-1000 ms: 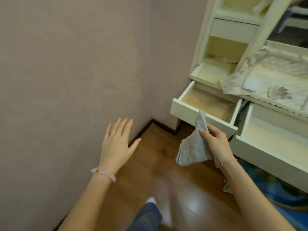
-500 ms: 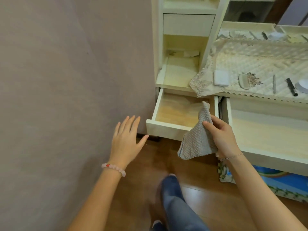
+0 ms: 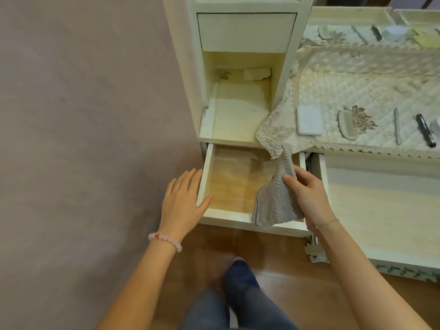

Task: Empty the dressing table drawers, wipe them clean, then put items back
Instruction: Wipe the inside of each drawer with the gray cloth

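Hanging over the small open drawer (image 3: 226, 184), grey textured cloth (image 3: 276, 203), pinched between thumb and fingers of right hand (image 3: 308, 196). Left hand (image 3: 183, 201) flat, fingers straight, holding nothing, at the drawer's left wall; contact unclear. Wide drawer (image 3: 381, 210) to the right, also pulled out. On the table's lace cover (image 3: 357, 86): white case (image 3: 309, 120), comb (image 3: 347, 125), black pen (image 3: 426, 131).

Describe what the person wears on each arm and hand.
Forearms bare, no sleeves in view. The left hand has a bead bracelet at its wrist, pale pink with one red bead. The right hand has a thin chain bracelet at its wrist.
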### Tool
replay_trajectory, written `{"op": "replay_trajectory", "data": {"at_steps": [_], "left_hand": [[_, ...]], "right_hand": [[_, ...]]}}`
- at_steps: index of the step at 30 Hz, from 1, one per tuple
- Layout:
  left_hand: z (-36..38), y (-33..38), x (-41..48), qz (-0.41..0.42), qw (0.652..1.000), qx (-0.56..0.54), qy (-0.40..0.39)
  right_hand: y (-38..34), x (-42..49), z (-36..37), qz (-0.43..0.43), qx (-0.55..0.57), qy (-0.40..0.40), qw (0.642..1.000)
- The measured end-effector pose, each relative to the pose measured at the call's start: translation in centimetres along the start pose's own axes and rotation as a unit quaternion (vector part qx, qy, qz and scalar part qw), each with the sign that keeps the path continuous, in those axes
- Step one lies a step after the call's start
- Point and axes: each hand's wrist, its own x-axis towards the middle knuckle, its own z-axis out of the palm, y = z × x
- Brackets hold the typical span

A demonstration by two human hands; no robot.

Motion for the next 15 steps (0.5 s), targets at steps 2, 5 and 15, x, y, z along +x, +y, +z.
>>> {"op": "replay_trajectory", "data": {"at_steps": [2, 5, 15], "left_hand": [[0.6, -0.1, 1.2, 0.003, 1.000, -0.007, -0.009], [2.0, -0.6, 2.9, 0.003, 1.000, -0.019, -0.020], [6.2, -2.5, 8.2, -0.053, 0.980, -0.169, -0.089]], "right_hand": [[0.2, 1.1, 0.0, 0.009, 0.000, 0.008, 1.000], [0.8, 2.7, 0.4, 0.016, -0.009, 0.019, 1.000], [1.8, 7.9, 6.1, 0.043, 0.035, -0.009, 0.998]]}}
